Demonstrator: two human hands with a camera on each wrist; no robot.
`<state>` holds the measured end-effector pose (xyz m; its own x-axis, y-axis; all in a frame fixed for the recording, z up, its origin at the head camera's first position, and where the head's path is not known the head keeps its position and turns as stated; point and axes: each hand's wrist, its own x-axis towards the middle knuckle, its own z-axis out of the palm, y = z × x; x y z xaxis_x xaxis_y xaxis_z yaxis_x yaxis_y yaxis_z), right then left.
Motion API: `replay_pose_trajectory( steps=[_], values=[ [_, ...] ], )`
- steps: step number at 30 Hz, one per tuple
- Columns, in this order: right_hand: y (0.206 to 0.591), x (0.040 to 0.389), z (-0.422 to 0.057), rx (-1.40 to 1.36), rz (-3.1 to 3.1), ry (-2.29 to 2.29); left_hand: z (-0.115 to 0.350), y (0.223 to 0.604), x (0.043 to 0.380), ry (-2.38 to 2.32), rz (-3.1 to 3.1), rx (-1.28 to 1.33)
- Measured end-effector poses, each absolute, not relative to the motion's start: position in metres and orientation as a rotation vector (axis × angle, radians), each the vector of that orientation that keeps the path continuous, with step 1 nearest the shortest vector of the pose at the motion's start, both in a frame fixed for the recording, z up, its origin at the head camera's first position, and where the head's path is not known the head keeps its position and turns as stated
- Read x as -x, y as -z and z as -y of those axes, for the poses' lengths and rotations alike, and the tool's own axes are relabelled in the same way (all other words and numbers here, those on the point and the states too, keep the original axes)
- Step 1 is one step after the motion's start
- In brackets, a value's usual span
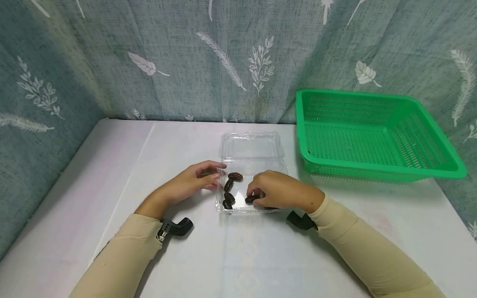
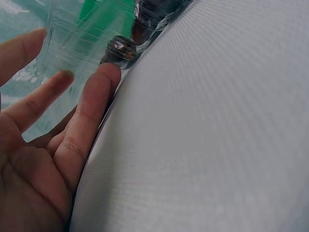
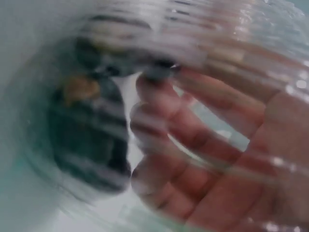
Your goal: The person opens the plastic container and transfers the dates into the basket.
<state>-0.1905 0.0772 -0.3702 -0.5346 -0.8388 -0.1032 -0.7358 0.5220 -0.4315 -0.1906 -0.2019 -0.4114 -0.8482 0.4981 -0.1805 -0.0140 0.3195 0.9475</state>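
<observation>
A clear plastic clamshell box (image 1: 257, 165) lies on the table with its lid folded back. Along its left side several dark brown dates (image 1: 229, 198) form a row. My right hand (image 1: 279, 190) reaches inside and pinches a date (image 1: 252, 199) near the front; part of another shows under the palm. Through the blurred plastic in the right wrist view, the fingers of my right hand (image 3: 193, 140) curl beside a large date (image 3: 89, 140). My left hand (image 1: 186, 182) is at the box's left wall, fingers extended, one fingertip by a date (image 2: 120, 48) behind the plastic.
A green perforated basket (image 1: 372, 166) stands at the back right, close to the box. White cloth (image 1: 179, 265) covers the table. Behind it hangs a grey-green curtain (image 1: 171, 37) with leaf prints. Each wrist carries a black camera mount (image 1: 179, 227).
</observation>
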Motion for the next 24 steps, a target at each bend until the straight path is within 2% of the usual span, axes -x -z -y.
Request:
replay_pose_trajectory(
  steps=[16, 24],
  values=[
    [0.326, 0.198, -0.112, 1.379, -2.766, 0.717, 0.203, 0.408, 0.191, -1.543, -2.154, -0.430],
    [0.315, 0.213, -0.140, 1.248, -3.035, 0.882, 0.202, 0.410, 0.190, -1.544, -2.143, -0.421]
  ],
)
